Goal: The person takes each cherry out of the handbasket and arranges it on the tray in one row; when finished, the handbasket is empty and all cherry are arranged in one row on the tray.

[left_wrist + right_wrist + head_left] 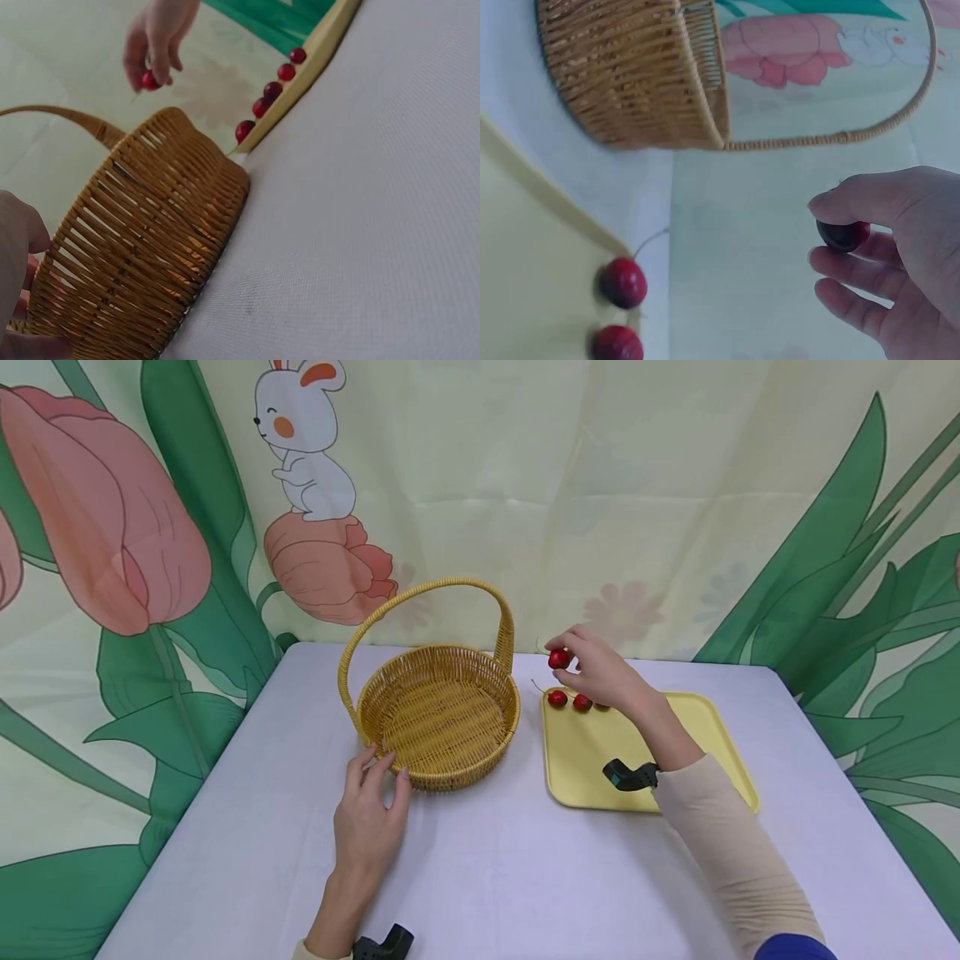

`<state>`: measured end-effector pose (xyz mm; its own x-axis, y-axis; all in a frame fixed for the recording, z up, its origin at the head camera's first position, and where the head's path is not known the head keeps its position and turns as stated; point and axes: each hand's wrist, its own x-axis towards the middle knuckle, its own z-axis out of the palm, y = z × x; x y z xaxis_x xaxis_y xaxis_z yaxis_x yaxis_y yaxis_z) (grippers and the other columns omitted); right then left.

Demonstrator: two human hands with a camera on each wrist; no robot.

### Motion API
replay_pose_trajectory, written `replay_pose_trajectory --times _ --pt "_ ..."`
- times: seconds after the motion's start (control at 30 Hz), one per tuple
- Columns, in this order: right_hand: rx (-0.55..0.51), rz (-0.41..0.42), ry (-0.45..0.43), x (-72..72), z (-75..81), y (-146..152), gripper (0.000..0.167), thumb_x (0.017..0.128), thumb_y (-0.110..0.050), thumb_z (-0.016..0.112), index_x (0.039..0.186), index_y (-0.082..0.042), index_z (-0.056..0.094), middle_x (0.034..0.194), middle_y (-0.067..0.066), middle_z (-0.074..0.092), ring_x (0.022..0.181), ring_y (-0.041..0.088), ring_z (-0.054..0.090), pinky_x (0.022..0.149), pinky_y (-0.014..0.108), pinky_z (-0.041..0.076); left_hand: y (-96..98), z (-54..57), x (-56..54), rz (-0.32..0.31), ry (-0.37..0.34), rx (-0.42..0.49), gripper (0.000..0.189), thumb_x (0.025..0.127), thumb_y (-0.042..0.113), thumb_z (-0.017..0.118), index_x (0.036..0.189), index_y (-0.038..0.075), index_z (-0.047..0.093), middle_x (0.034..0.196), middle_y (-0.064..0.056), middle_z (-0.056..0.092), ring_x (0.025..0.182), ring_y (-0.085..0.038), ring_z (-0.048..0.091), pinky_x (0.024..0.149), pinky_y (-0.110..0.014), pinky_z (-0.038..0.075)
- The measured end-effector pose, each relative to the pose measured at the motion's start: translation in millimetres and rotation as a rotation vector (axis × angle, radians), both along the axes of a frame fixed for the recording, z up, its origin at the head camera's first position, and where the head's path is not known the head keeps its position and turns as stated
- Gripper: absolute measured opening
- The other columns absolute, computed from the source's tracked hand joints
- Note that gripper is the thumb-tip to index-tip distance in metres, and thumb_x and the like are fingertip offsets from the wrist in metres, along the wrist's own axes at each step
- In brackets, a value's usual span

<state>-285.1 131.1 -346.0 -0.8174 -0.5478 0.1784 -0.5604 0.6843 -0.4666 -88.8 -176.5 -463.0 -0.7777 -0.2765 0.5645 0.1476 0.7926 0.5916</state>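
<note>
My right hand (596, 672) pinches a red cherry (558, 659) between thumb and fingers, above the far left edge of the yellow tray (600, 768). Its thin stem points left. Below it, more cherries (622, 283) lie along the tray's far edge; the left wrist view shows several in a row. Left of the tray stands a round wicker basket (442, 718) with a tall arched handle, its visible inside bare. My left hand (371, 822) holds the basket's near left rim, fingertips over the edge and thumb at the outer wall.
A white cloth (487, 877) covers the table. Behind it hangs a curtain (637, 485) printed with tulips and a rabbit. The basket's handle (427, 587) arches high above its rim. A narrow strip of cloth separates basket and tray.
</note>
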Motion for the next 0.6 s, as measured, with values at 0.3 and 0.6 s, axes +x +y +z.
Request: replay_pose_trajectory --times 0.3,0.6 --pt "0.006 -0.089 -0.027 -1.6 -10.1 48 0.04 0.094 -0.005 0.064 0.131 0.005 0.054 0.117 0.018 0.057 0.106 0.033 0.061 0.09 0.047 0.052 0.5 -0.6 0.7 -0.001 -0.008 0.002 0.033 0.093 0.019 0.068 0.119 -0.001 0.069 0.135 -0.02 0.058 0.107 -0.036 0.069 0.074 -0.047 0.06" --pt "0.046 -0.201 -0.047 -2.2 -24.3 101 0.04 0.094 -0.005 0.063 0.13 0.009 0.054 0.122 0.025 0.049 0.107 0.04 0.06 0.085 0.049 0.053 -1.0 -0.3 0.6 -0.002 0.009 -0.001 0.032 0.093 0.018 0.068 0.119 -0.002 0.069 0.134 -0.02 0.058 0.106 -0.036 0.069 0.072 -0.048 0.06"
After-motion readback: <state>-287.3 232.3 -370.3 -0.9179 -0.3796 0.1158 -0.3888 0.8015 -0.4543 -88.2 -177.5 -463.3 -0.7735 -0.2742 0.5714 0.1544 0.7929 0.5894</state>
